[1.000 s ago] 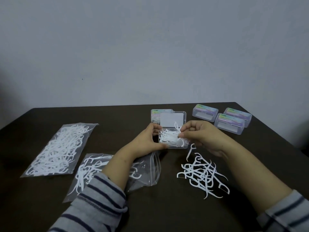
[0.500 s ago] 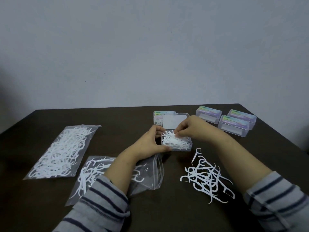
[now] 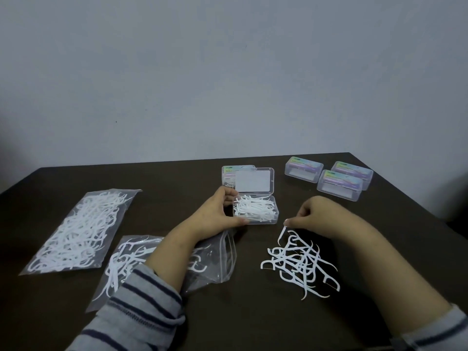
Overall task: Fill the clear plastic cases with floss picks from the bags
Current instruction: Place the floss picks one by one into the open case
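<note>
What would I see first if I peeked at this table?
Probably the open clear case in the middle, heaped with white floss picks, with the left hand gripping its side. Just right of it, the right hand pinches one pick off a loose pile of floss picks. On the left lie two plastic bags of picks, and three closed cases sit at the back right.

Dark brown table (image 3: 253, 312) set against a plain grey wall (image 3: 228, 72)

Five cases (image 3: 255, 208), two bags (image 3: 78, 231), two hands (image 3: 215, 214).
</note>
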